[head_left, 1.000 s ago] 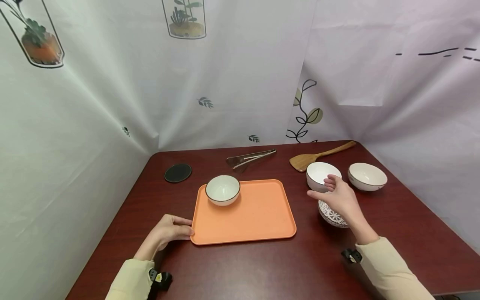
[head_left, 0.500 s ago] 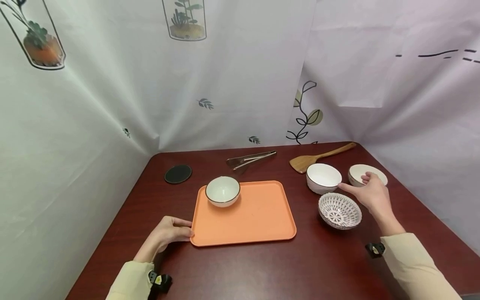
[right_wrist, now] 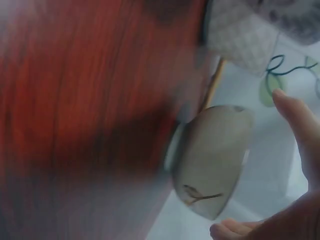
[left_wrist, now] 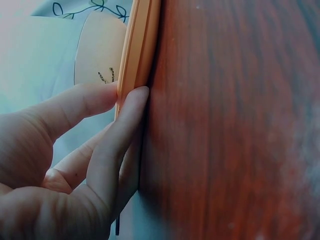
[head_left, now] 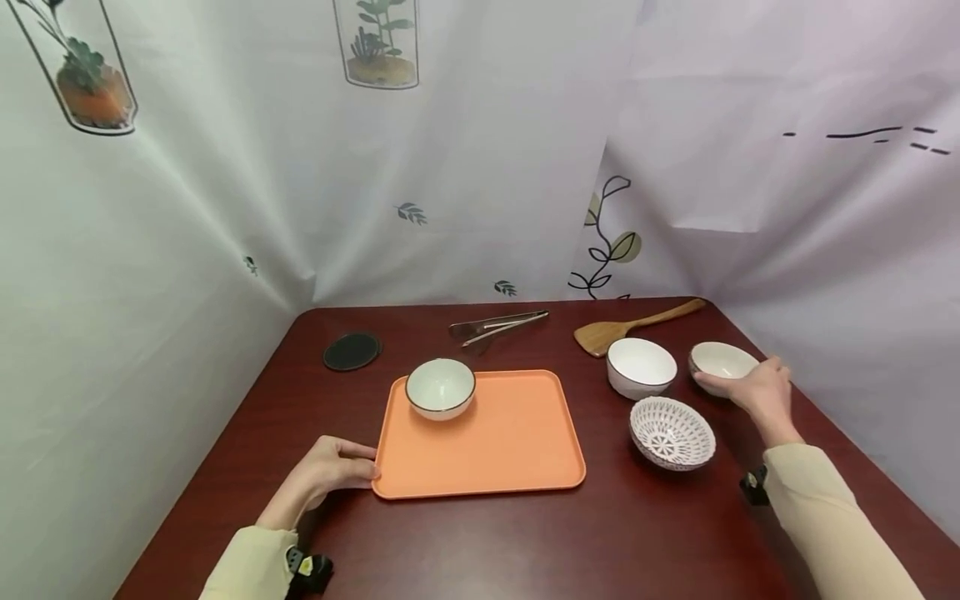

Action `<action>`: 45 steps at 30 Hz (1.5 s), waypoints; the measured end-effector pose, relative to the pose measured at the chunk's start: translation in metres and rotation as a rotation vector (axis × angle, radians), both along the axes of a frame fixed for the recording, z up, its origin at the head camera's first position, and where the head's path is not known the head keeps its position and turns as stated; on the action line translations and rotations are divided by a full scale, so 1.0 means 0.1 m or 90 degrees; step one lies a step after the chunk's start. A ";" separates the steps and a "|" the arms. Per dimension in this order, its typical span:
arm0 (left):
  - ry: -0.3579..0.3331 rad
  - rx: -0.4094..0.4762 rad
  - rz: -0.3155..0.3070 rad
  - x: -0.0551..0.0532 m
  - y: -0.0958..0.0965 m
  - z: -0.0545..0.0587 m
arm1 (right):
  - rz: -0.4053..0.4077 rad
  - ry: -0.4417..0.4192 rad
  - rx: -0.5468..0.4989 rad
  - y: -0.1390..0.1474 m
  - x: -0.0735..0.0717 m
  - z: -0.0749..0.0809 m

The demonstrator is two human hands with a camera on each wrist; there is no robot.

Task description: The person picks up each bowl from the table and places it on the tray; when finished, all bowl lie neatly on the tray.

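My left hand [head_left: 326, 475] pinches the left edge of an orange tray [head_left: 517, 442], thumb and fingertips at the rim in the left wrist view. A white bowl with a dark rim [head_left: 441, 390] stands in the tray's back left corner. On the far right, my right hand [head_left: 761, 393] is at a cream bowl [head_left: 720, 360], thumb by its near side and fingers past its right side. Seen from the right wrist, that bowl [right_wrist: 215, 160], with a twig print, sits between the spread thumb and fingers, a gap showing on the thumb's side.
Just left of the cream bowl stands another white bowl [head_left: 641, 367], with a lattice-patterned bowl [head_left: 672, 433] in front. Behind them lies a wooden spatula [head_left: 600, 336]. Metal tongs [head_left: 498, 327] and a black round coaster [head_left: 351, 352] lie toward the back.
My right hand has moved right, from above the lattice-patterned bowl to the cream bowl. The left hand stays at the tray's edge, and the head view has shifted slightly.
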State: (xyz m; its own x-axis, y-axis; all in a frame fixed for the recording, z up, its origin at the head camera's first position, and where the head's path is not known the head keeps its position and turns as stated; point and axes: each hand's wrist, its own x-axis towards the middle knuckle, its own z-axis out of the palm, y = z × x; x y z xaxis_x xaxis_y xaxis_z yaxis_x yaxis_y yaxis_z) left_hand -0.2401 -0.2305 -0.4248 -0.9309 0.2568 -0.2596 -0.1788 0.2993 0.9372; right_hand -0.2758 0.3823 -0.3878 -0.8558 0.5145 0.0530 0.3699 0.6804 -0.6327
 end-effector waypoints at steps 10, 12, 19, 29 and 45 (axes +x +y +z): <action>-0.013 -0.016 0.016 0.06 -0.15 0.02 | 0.032 -0.103 -0.115 0.00 -0.25 -0.14; -0.005 -0.015 0.012 0.02 -0.10 0.02 | 0.027 -0.110 -0.135 0.07 -0.22 -0.13; 0.014 -0.005 0.002 -0.04 0.07 0.01 | -0.023 -0.079 -0.094 0.26 -0.09 -0.09; 0.014 0.004 0.008 0.01 0.06 0.00 | 0.014 0.001 -0.076 0.19 0.06 0.02; 0.002 0.016 0.005 0.01 0.04 0.01 | 0.135 0.098 -0.004 -0.08 0.22 0.21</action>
State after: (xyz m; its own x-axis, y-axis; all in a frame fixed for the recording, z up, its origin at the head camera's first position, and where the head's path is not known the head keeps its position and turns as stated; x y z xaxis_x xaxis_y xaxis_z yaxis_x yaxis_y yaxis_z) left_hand -0.2390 -0.2269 -0.4243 -0.9336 0.2564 -0.2503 -0.1782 0.2737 0.9452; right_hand -0.2542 0.3740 -0.3664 -0.9264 0.3255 0.1890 0.1183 0.7286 -0.6746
